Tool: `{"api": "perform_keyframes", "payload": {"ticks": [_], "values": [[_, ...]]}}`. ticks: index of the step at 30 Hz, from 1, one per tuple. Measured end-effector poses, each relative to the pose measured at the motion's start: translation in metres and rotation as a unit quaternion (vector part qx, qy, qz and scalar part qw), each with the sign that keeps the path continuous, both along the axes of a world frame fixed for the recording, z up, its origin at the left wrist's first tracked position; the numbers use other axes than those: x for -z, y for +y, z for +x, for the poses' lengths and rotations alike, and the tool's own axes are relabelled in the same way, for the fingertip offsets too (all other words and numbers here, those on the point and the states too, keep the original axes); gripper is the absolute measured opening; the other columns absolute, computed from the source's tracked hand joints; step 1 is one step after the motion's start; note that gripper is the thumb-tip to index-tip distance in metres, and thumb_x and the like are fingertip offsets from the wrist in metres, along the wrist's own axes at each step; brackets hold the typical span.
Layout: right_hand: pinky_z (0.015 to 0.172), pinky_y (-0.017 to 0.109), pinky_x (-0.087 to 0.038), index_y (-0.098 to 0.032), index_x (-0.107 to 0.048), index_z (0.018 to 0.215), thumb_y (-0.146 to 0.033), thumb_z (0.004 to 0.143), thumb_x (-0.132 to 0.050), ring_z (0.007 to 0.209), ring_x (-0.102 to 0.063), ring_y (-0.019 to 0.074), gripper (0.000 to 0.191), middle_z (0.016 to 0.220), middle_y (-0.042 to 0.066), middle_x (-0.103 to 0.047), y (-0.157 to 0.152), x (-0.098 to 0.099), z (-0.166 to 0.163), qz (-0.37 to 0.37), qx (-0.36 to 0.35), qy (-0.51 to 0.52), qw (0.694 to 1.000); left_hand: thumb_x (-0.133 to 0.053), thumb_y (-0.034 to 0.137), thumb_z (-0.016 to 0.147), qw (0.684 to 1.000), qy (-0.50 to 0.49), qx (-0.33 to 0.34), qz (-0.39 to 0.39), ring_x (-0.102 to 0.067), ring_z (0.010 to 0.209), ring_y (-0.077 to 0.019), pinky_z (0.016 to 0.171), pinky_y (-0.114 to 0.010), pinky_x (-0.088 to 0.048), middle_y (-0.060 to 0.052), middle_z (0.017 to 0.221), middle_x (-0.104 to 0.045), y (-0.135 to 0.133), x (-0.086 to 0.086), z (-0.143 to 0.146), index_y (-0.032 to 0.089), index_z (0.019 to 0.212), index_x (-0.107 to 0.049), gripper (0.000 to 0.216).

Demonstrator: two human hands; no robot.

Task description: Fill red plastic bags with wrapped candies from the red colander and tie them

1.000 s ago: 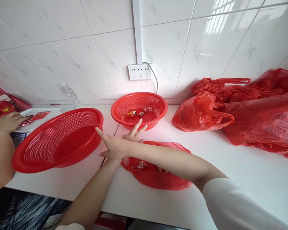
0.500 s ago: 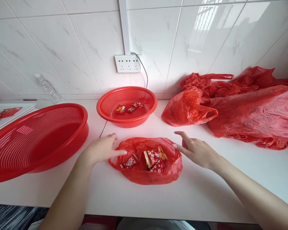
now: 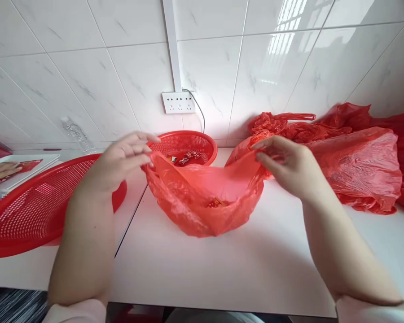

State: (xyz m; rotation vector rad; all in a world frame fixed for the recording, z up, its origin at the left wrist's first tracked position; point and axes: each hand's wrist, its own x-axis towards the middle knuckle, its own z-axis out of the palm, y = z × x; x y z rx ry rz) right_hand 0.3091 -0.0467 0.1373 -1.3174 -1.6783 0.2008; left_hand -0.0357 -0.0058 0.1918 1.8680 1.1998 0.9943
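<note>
Between my hands a red plastic bag (image 3: 205, 215) is stretched wide, its mouth facing up and its sides raised. My left hand (image 3: 121, 159) pinches the bag's left edge, with the other fingers spread. At the right edge, my right hand (image 3: 279, 161) grips the plastic between thumb and fingers. Down inside the bag a wrapped snack packet (image 3: 217, 202) shows in part; the rest of the contents is hidden by the plastic. Right behind the bag stands a small red basket (image 3: 211, 148), partly covered by it, with a few wrapped snacks (image 3: 190, 155) inside.
A large red basket (image 3: 27, 220) stands tilted at the left, behind my forearm. Several filled red bags (image 3: 360, 166) lie along the wall at right. A clear bottle (image 3: 78, 134) leans at the back left. Another person's hand (image 3: 2, 172) rests over a white tray (image 3: 50, 159).
Both my hands have taken hold of the bag's edges and lifted them up and away from me. The packets inside are now mostly hidden. Another person's hand has appeared at the far left.
</note>
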Motion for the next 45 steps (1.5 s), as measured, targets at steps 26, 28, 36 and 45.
{"api": "perform_keyframes", "payload": {"ticks": [26, 28, 36, 45], "values": [[0.062, 0.029, -0.054, -0.026, -0.059, 0.112, -0.029, 0.081, -0.063, 0.08, -0.066, 0.0166, 0.031, 0.107, 0.006, -0.062, 0.034, -0.007, 0.02, 0.07, -0.035, 0.19, 0.979, -0.072, 0.027, 0.074, 0.959, -0.268, -0.046, 0.078, -0.064, 0.088, -0.0151, 0.077, -0.028, -0.055, -0.009, 0.124, -0.061, 0.036, 0.018, 0.041, 0.025, 0.113, -0.061, 0.041], [0.07, 0.031, -0.056, -0.027, -0.058, 0.112, -0.029, 0.085, -0.059, 0.091, -0.065, 0.0176, 0.027, 0.11, 0.006, -0.062, 0.038, -0.005, 0.017, 0.068, -0.079, 0.219, 0.97, -0.072, 0.028, 0.075, 0.958, -0.264, -0.023, 0.112, -0.064, 0.092, -0.0162, 0.08, -0.029, -0.056, -0.007, 0.129, -0.058, 0.032, 0.017, 0.046, 0.027, 0.113, -0.06, 0.04], [0.084, 0.036, -0.057, -0.022, -0.061, 0.11, -0.03, 0.081, -0.066, 0.101, -0.064, 0.0189, 0.03, 0.115, 0.007, -0.063, 0.045, -0.003, 0.011, 0.032, -0.126, 0.221, 0.967, -0.081, 0.035, 0.065, 0.993, 0.088, 0.071, 0.041, -0.036, 0.138, -0.0335, 0.101, -0.047, -0.045, -0.01, 0.153, -0.034, 0.035, 0.028, 0.027, 0.034, 0.143, -0.038, 0.089], [0.088, 0.038, -0.057, -0.02, -0.069, 0.111, -0.024, 0.079, -0.068, 0.093, -0.068, 0.0191, 0.032, 0.101, 0.006, -0.072, 0.032, -0.008, 0.009, -0.01, -0.119, 0.149, 0.982, -0.058, 0.044, 0.086, 0.96, 0.123, 0.249, 0.025, -0.037, 0.138, -0.0293, 0.111, -0.046, -0.033, -0.001, 0.148, -0.044, 0.042, 0.041, 0.074, 0.031, 0.112, -0.07, 0.032]]}}
